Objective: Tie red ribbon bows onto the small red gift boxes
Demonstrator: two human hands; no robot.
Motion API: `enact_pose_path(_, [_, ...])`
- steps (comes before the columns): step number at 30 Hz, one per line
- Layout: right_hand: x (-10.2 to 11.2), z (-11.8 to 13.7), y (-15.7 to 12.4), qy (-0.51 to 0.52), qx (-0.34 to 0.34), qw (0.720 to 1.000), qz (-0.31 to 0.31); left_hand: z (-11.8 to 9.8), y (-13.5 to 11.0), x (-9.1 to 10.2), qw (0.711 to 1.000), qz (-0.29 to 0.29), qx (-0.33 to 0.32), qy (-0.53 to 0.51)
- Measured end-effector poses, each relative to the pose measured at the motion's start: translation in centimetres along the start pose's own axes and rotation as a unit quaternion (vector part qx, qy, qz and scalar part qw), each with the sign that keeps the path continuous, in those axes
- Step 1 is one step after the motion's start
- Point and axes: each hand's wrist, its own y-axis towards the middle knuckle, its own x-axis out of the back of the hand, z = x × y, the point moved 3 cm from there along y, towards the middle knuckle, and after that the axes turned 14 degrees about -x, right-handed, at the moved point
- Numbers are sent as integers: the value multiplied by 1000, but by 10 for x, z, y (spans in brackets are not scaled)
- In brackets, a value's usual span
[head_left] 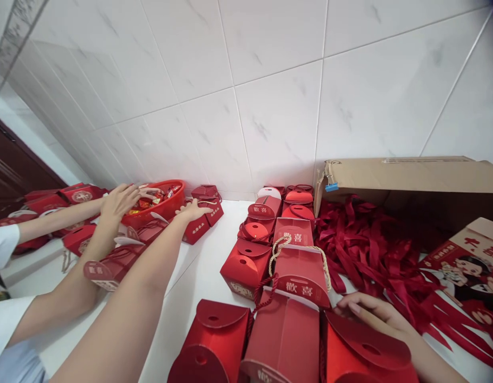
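My left hand (193,211) reaches across to small dark red gift boxes (199,229) near the wall, its fingers bent over the top of one beside a gold cord handle. My right hand (368,311) lies along the far right side of a bright red gift box (368,346) in the front row. Its fingers are stretched out and touch the box's edge. Rows of similar gift boxes (284,330), with rope handles in red and gold, stand between my hands.
Another person's hands (122,199) reach over a red basin (176,198) of wrapped sweets at the left. More red boxes (82,194) surround it. At right, a cardboard carton (401,173) holds red ribbons (361,239) spilling out, near a printed box (465,266). A tiled wall (270,133) borders the white surface.
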Motion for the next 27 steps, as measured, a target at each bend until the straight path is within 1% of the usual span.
enact_pose_path(4, [-2, 3, -3, 5, 7, 1000, 10, -23, -16, 0, 999, 30, 34, -2])
enact_pose_path(8, [-2, 0, -3, 19, 19, 1000, 16, -34, -25, 5, 998, 31, 51, 3])
enact_pose_path(12, [-3, 1, -2, 31, 21, 999, 27, -34, -26, 14, 997, 26, 78, 9])
enact_pose_path(15, [-5, 4, -4, 24, 33, 999, 26, -30, -25, 18, 995, 34, 88, 13])
enact_pose_path(19, [-6, 6, -5, 27, 33, 999, 29, -28, -26, 17, 996, 52, 73, 21])
enact_pose_path(23, [-6, 8, -7, 22, 31, 999, 14, -31, -28, 11, 996, 68, 49, 27])
enact_pose_path(27, [-7, 10, -9, 24, 35, 999, 19, -35, -32, 9, 997, 62, 42, 35])
